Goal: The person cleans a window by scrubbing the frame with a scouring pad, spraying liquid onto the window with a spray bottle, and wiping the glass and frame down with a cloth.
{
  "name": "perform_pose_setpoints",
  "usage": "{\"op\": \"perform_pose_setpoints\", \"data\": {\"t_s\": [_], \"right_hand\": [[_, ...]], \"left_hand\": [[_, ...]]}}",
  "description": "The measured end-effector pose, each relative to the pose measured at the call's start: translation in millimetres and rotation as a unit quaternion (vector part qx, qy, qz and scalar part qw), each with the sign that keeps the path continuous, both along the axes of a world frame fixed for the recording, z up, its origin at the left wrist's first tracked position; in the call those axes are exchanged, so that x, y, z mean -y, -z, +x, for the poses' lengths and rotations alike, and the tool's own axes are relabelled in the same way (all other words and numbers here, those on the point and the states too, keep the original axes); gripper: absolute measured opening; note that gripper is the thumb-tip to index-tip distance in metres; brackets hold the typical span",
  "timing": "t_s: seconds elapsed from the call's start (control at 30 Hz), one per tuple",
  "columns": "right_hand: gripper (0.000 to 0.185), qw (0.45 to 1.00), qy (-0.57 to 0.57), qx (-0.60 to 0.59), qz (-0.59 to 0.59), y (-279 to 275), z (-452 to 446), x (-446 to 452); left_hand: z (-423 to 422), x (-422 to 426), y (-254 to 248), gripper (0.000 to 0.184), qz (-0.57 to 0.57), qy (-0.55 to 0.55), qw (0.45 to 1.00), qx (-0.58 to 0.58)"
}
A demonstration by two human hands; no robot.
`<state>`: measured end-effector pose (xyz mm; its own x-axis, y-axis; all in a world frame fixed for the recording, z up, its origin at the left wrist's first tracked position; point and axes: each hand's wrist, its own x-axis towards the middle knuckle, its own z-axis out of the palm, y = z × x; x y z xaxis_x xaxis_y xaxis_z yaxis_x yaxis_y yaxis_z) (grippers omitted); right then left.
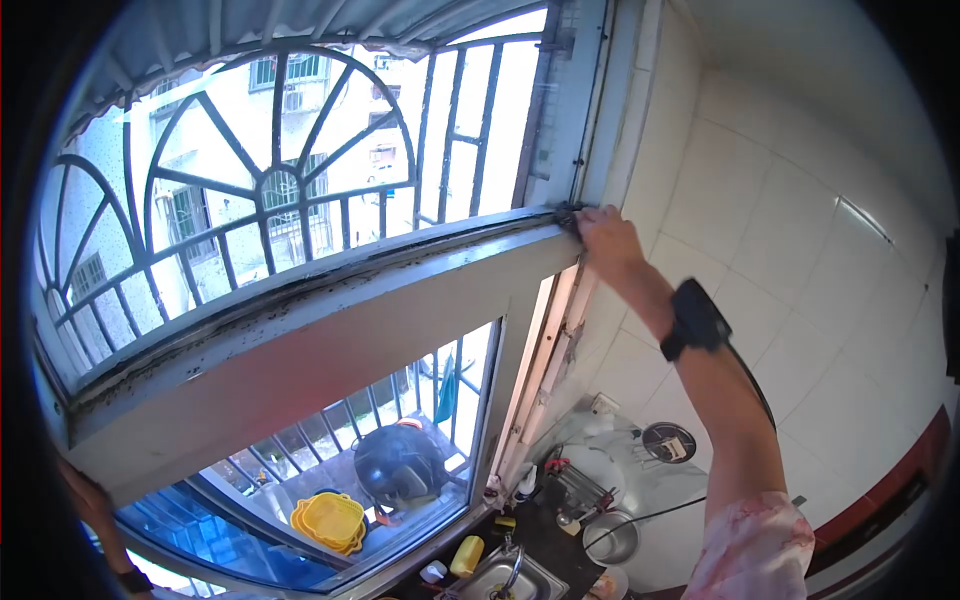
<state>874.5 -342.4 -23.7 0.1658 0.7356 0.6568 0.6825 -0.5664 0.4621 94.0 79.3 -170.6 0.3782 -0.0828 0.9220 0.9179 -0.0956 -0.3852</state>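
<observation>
My right hand (605, 238), with a black band on its wrist, reaches up to the far right corner of the window's grimy top rail (300, 280). Its fingers are closed over a small dark crumpled wad (568, 216), pressed against the rail where it meets the side frame. What the wad is made of cannot be made out. Low at the left edge, my left hand (88, 492) is beside the window frame; its fingers are hidden in shadow and behind the frame. Dark dirt runs along the rail. Below it is a sliding glass pane (440, 400).
Outside the glass are metal bars (265, 195), yellow baskets (330, 520) and a dark rounded object (400, 465). Below me are a sink with a faucet (512, 565), a yellow bottle (467, 556), a metal pot (610, 538) and a dish rack (580, 485). A tiled wall (780, 230) stands right.
</observation>
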Motion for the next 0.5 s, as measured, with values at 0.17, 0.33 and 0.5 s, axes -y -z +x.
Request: {"op": "perform_pose_setpoints", "data": {"t_s": [0.17,0.33,0.5], "right_hand": [[0.023,0.992,-0.017,-0.121,0.01,-7.7,0.8,-5.8],[0.056,0.954,-0.28,-0.091,0.055,18.0,-132.5,-47.9],[0.049,0.966,-0.238,-0.094,0.032,0.9,-109.8,-29.5]], "left_hand": [[32.5,32.8,-24.2,0.045,-0.157,0.251,0.937,0.184],[46.4,39.6,-32.8,0.043,-0.127,0.261,0.94,0.181],[51.8,50.8,-42.4,0.038,-0.133,0.283,0.935,0.168]]}}
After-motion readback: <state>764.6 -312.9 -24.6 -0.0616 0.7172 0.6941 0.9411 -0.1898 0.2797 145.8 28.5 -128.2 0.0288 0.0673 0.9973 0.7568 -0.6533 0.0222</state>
